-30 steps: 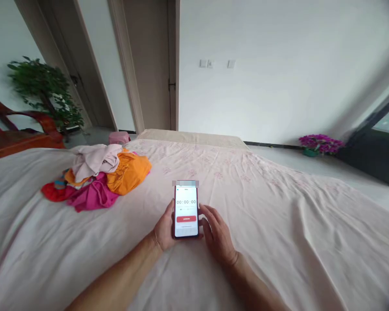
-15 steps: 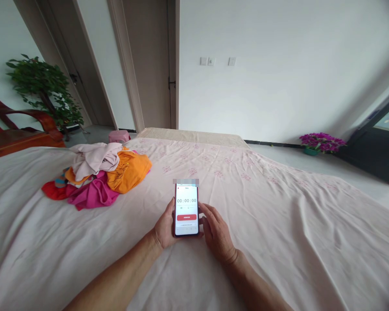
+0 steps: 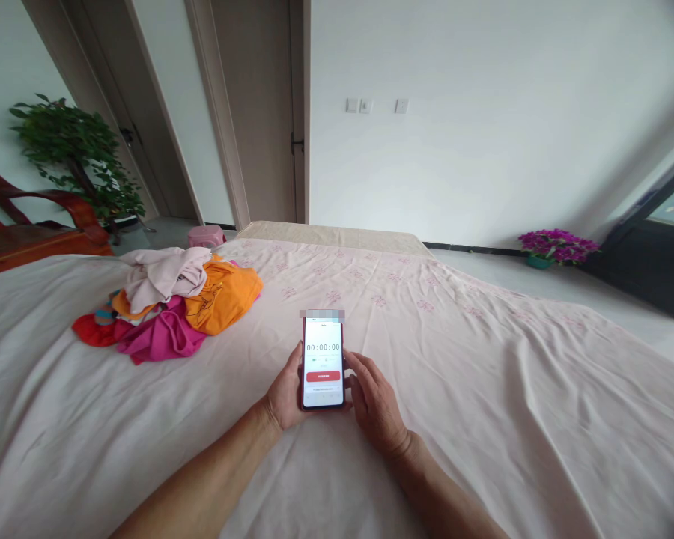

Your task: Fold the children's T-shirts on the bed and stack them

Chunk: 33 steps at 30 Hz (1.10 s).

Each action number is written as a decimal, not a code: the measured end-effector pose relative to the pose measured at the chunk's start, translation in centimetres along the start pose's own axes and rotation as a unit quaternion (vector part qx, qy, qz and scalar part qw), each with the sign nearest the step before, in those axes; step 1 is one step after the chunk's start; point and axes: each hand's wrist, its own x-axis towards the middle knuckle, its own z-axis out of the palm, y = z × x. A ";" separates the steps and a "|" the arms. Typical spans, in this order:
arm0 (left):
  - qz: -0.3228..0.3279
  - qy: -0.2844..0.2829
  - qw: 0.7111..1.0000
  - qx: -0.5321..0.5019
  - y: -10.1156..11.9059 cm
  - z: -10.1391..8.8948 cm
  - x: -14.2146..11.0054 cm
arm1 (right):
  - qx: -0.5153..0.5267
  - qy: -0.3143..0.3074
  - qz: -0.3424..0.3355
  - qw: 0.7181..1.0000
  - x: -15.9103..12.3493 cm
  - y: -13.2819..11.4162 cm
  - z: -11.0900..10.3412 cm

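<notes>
Hands (image 3: pixel 284 395) flank the phone (image 3: pixel 323 361), right fingers (image 3: pixel 365 368) bent; forearms (image 3: pixel 216 464) slant inward.

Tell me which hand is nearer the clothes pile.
Left. The left hand, holding the phone, is right of the clothes pile; the right hand, at the phone's right edge, is farther right.

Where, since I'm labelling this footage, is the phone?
In the head view, the phone is below centre, in the left hand, with the right hand beside its right edge.

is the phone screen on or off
On: the phone screen glows white, showing the digits 00:00:00 above a red button.
</notes>
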 end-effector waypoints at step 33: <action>-0.002 0.004 1.000 0.003 0.0 0.5 -0.2 | -0.022 0.012 -0.013 1.000 0.0 -0.1 0.0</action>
